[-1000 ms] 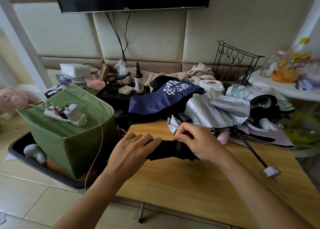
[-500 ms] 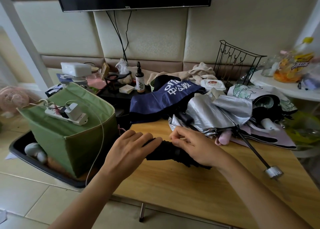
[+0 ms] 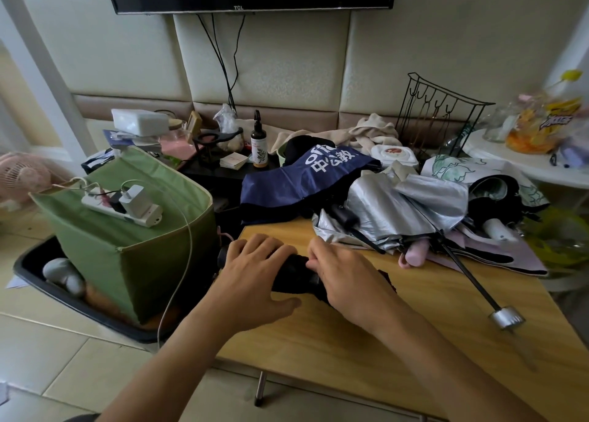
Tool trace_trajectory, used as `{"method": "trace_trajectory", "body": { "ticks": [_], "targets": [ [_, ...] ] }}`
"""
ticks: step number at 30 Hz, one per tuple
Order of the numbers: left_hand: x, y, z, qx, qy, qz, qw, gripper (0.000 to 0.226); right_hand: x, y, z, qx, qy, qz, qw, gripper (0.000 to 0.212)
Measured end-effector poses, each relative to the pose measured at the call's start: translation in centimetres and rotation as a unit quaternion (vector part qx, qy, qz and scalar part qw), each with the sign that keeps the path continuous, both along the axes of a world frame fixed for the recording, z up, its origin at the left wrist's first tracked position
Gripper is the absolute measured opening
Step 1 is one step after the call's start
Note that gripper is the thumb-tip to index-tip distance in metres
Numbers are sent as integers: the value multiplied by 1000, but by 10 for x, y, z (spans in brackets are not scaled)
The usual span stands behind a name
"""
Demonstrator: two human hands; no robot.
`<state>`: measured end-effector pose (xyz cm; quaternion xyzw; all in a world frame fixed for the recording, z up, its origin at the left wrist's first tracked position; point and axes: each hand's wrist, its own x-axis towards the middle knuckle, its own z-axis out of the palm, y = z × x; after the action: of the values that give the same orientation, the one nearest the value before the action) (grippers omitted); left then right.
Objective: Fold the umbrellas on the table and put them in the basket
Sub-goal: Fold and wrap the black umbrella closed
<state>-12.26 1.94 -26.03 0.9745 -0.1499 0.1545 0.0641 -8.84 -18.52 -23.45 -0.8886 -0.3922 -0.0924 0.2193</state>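
Observation:
A rolled black umbrella (image 3: 294,275) lies near the left edge of the wooden table (image 3: 398,335). My left hand (image 3: 255,278) wraps over its left end, thumb underneath. My right hand (image 3: 347,278) grips its right part, fingers curled at the fabric. Behind lie a navy umbrella with white lettering (image 3: 306,179), a silver umbrella (image 3: 408,208) with a long shaft and silver handle (image 3: 505,316), and a floral one (image 3: 478,173). The green fabric basket (image 3: 127,252) stands left of the table in a black tray.
A white power strip with chargers (image 3: 127,205) rests on the basket's sagging top, its cable hanging down. A brown bottle (image 3: 258,147), boxes, a black wire rack (image 3: 436,112) and a cloth crowd the back. A pink fan (image 3: 22,179) stands far left.
My left hand slid further over the black umbrella's left end. My right hand moved lower along the roll, and the bundle shifted slightly toward the table's left edge.

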Motion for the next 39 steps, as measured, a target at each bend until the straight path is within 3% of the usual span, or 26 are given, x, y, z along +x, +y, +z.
{"method": "trace_trajectory", "body": {
  "ticks": [3, 8, 13, 17, 22, 26, 29, 31, 33, 37, 39],
  "targets": [
    [3, 4, 5, -22, -23, -10, 999, 56, 0, 3, 3, 15, -9, -9, 1000, 20],
    [-1, 2, 13, -4, -112, -45, 993, 32, 21, -8, 10, 80, 186, 5, 979, 21],
    [-3, -1, 18, -1, -215, -35, 976, 22, 26, -11, 5, 18, 223, 45, 974, 14],
    [-6, 0, 17, -35, -184, -12, 982, 24, 20, -6, 6, 35, 195, 26, 980, 25],
    [-6, 2, 15, 56, -58, 27, 996, 38, 9, -6, 6, -53, 67, 12, 996, 38],
    [-3, 12, 23, 54, 25, 10, 998, 31, 4, -6, 6, -66, 25, 22, 997, 50],
    [1, 12, 24, 83, -18, -1, 996, 28, 3, -8, 11, -70, 80, 10, 994, 53],
    [3, 4, 21, 108, -54, -15, 993, 29, 2, -8, 15, -108, 153, -20, 982, 75],
    [1, -7, 14, 109, -98, -34, 989, 32, -1, -3, 16, -164, 157, -38, 973, 83],
    [-3, -18, 7, 92, -127, -15, 988, 33, -5, 6, 19, -192, 106, -63, 974, 38],
    [-2, -14, 6, 53, -114, -6, 992, 32, -5, 6, 22, -192, 67, -68, 977, 28]
  ]
}}
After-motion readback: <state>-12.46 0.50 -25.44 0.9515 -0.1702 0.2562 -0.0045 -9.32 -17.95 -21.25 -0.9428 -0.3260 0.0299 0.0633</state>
